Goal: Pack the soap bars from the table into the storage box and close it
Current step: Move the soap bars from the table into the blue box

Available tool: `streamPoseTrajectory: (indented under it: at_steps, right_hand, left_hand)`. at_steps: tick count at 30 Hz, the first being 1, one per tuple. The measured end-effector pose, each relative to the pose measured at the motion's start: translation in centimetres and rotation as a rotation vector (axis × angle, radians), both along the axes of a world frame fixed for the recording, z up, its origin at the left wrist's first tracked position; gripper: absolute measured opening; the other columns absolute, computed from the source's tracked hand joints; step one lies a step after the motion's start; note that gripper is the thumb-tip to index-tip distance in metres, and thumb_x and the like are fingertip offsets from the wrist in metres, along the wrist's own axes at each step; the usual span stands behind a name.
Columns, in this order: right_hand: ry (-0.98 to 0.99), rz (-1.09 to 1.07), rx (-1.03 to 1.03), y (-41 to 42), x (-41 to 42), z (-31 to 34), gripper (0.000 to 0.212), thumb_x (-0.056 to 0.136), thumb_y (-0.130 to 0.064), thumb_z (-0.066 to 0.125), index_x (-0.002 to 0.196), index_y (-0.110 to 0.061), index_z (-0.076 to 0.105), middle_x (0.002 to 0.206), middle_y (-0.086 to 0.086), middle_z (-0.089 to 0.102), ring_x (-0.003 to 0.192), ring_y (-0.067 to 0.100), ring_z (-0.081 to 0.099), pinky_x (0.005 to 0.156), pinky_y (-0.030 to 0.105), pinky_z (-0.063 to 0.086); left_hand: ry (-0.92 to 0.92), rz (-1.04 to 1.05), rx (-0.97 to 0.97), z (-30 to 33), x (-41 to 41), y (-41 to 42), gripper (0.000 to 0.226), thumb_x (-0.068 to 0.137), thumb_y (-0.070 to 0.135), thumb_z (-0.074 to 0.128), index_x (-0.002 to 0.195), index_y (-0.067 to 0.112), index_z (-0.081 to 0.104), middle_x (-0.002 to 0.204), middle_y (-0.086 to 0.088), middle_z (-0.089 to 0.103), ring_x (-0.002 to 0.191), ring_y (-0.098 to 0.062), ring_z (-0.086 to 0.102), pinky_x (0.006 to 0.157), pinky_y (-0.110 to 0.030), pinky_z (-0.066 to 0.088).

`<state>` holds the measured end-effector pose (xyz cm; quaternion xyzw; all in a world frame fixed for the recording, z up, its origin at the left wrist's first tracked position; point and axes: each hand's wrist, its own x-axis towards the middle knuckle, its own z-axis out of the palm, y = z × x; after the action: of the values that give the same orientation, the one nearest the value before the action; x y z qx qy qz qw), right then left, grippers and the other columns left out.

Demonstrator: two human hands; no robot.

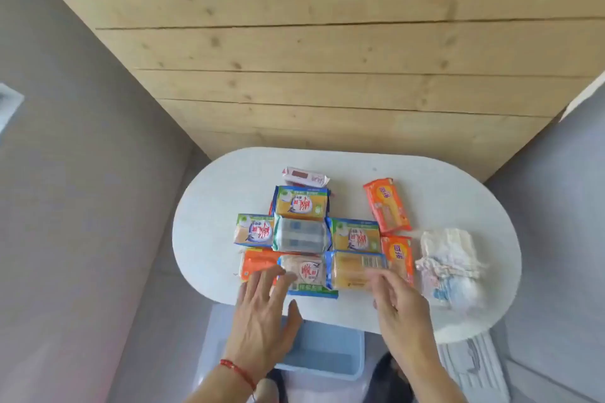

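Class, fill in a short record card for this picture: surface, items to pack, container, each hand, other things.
surface: white oval table
items: wrapped soap bars clustered at centre, none packed yet
container: blue box below the near edge, open
left hand: open, reaching the nearest bars
right hand: open, over a yellow bar
other: crumpled plastic bag

white oval table (229, 193), centre | crumpled white bag (450, 263) with blue print, on table's right side, near edge | pine plank wall (327, 42), far, behind table | grey walls left (65, 173) and right | red string bracelet (239, 371), near, low centre | striped cloth (474, 366), near right, below table
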<state>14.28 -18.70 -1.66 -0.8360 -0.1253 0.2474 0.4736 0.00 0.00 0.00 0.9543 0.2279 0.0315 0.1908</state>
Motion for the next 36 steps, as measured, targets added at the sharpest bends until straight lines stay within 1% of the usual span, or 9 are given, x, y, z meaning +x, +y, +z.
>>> streamPoseTrajectory:
  at_steps: [2, 5, 13, 17, 23, 27, 32, 34, 36]
  right_hand:
    - [-0.092, -0.036, 0.057, 0.5, -0.2, -3.1, 0.018, 0.096, -0.044, 0.052, 0.105, -0.043, 0.067, 0.106, -0.033, 0.067, 0.097, -0.003, 0.064, 0.072, 0.004, 0.046]
    - [-0.301, -0.032, 0.134, 0.8, -0.5, -8.4, 0.017, 0.1, -0.025, 0.058, 0.111, -0.023, 0.071, 0.1, -0.017, 0.066, 0.079, 0.012, 0.062, 0.067, 0.015, 0.047]
    - [-0.818, 0.159, 0.061, 1.0, 0.8, -12.5, 0.04, 0.09, -0.034, 0.053, 0.118, -0.012, 0.071, 0.112, -0.002, 0.059, 0.088, 0.019, 0.058, 0.082, 0.032, 0.047]
    - [-0.836, 0.279, -0.013, 0.1, 1.5, -12.7, 0.053, 0.089, -0.042, 0.051, 0.131, -0.01, 0.062, 0.128, 0.005, 0.057, 0.119, 0.029, 0.056, 0.101, 0.046, 0.044]
    - [-0.756, 0.293, -0.143, 0.6, 0.5, -12.1, 0.075, 0.077, -0.03, 0.079, 0.145, -0.019, 0.051, 0.14, 0.004, 0.055, 0.13, 0.028, 0.053, 0.108, 0.052, 0.04]
    - [-0.688, 0.262, -0.108, 1.1, 0.5, -10.7, 0.088, 0.069, -0.045, 0.09, 0.146, -0.023, 0.052, 0.139, -0.001, 0.056, 0.129, 0.019, 0.053, 0.109, 0.048, 0.04]
    - [-0.701, 0.109, -0.042, -0.3, -1.0, -8.9, 0.091, 0.055, -0.057, 0.089, 0.135, -0.023, 0.062, 0.129, -0.004, 0.057, 0.118, 0.013, 0.056, 0.099, 0.028, 0.043]
    - [-0.656, 0.062, 0.031, -1.9, -2.6, -8.4, 0.089, 0.052, -0.067, 0.082, 0.13, -0.03, 0.062, 0.124, -0.012, 0.059, 0.11, 0.005, 0.057, 0.094, 0.025, 0.045]
    - [-0.571, 0.153, 0.097, -2.7, -5.2, -8.3, 0.079, 0.052, -0.073, 0.078, 0.121, -0.037, 0.064, 0.115, -0.016, 0.062, 0.101, 0.001, 0.061, 0.087, 0.024, 0.049]
  left_hand:
    - [-0.1, -0.076, 0.098, -3.4, 0.6, 0.0, 0.039, 0.077, 0.024, 0.065, 0.115, 0.021, 0.059, 0.12, -0.007, 0.061, 0.105, -0.03, 0.055, 0.087, -0.039, 0.044]
    - [-0.281, -0.148, 0.164, -8.6, 1.3, 1.0, 0.032, 0.079, 0.021, 0.066, 0.111, 0.022, 0.058, 0.115, -0.002, 0.058, 0.098, -0.028, 0.055, 0.08, -0.042, 0.046]
    - [-0.589, -0.277, 0.289, -14.4, 1.2, 3.1, 0.035, 0.086, 0.035, 0.062, 0.116, 0.018, 0.06, 0.126, -0.005, 0.055, 0.112, -0.026, 0.048, 0.097, -0.033, 0.039]
    - [-0.578, -0.28, 0.316, -14.0, 1.0, 2.9, 0.046, 0.085, 0.043, 0.064, 0.122, 0.015, 0.063, 0.132, -0.01, 0.059, 0.118, -0.033, 0.051, 0.1, -0.041, 0.04]
    - [-0.611, -0.267, 0.512, -10.8, 0.7, -0.3, 0.036, 0.081, 0.044, 0.064, 0.104, 0.018, 0.073, 0.124, -0.007, 0.066, 0.113, -0.034, 0.056, 0.089, -0.049, 0.041]
    - [-0.705, -0.192, 0.337, -10.0, 0.4, -2.9, 0.017, 0.083, 0.028, 0.064, 0.092, 0.017, 0.071, 0.106, -0.001, 0.068, 0.103, -0.03, 0.055, 0.083, -0.044, 0.044]
    - [-0.673, -0.078, -0.09, -10.7, -2.1, -6.2, 0.009, 0.08, 0.019, 0.068, 0.087, 0.014, 0.072, 0.087, 0.003, 0.071, 0.079, -0.02, 0.064, 0.074, -0.04, 0.054]
    - [-0.583, -0.014, -0.406, -10.5, -3.2, -7.0, 0.022, 0.081, 0.037, 0.068, 0.092, 0.018, 0.074, 0.089, 0.006, 0.074, 0.078, -0.016, 0.069, 0.074, -0.041, 0.059]
    - [-0.475, -0.032, -0.94, -10.3, -4.3, -7.6, 0.041, 0.082, 0.05, 0.066, 0.106, 0.019, 0.074, 0.101, 0.001, 0.077, 0.09, -0.021, 0.074, 0.082, -0.046, 0.063]
